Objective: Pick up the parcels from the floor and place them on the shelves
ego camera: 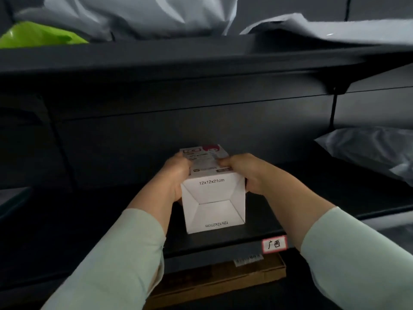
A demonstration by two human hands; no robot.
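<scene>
Gripping item: left hand (176, 175), fingers curled round the left side of a white box (212, 211), thumb on its top face. Right hand (245, 173) likewise clamped on the right side of the box, thumb on top. Both wrists emerge from pale green sleeves (116, 265).

Item held: white box, closed, its end flap facing the camera with "12x12x21cm" printed twice, once upside down. A printed label (205, 159) with a red patch covers its top face, too blurred to read. The box appears to sit on the middle shelf (89, 220), near the front edge, between the two hands.

Shelf fittings: dark metal; a red-bordered handwritten tag (274, 244) is fixed to the front lip, just below and right of the box.

Same shelf, far right: grey plastic mailer (368, 151), well apart from the box.

Level below: flat brown cardboard parcel (223, 280) with a barcode sticker.

Upper shelf (156, 61): crumpled grey mailer bags (134, 16) and a bright green bag (38, 36) at the left.
</scene>
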